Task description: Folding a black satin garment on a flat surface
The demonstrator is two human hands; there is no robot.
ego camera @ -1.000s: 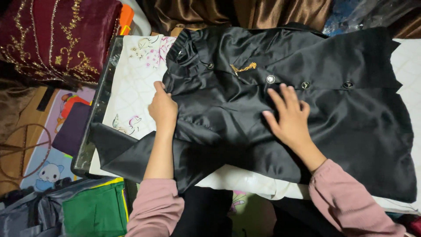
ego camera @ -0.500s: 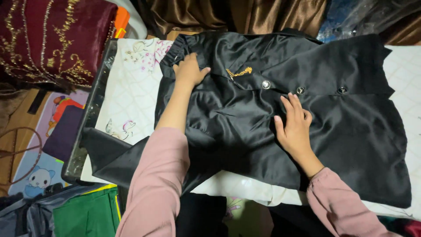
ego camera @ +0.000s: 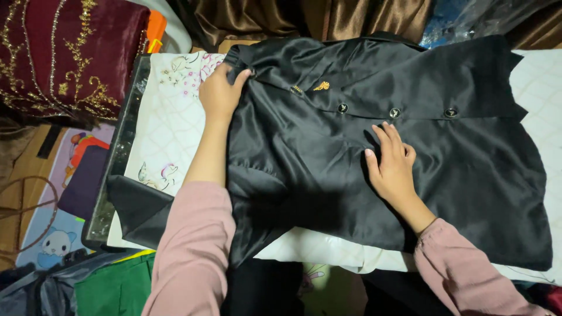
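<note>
**Black satin jacket spread flat, both hands on it**

Spread across most of the white patterned cloth, front side up: a black satin jacket, collar end toward the left, hem toward the right, one sleeve hanging off the near left edge. Under the cloth, a table with a dark glossy rim. Left of it, a maroon fabric with gold embroidery; beyond the far edge, brown satin drapery; down on the floor at near left, a green folded cloth and a printed mat.

Resting palm down on the jacket front just below the button line: right hand, fingers loosely spread and flat, holding nothing. Curled around the jacket's collar edge at the upper left: left hand, pinching the fabric there. Along the closure, three dark buttons in a row; near the collar, a small gold ornament.
</note>
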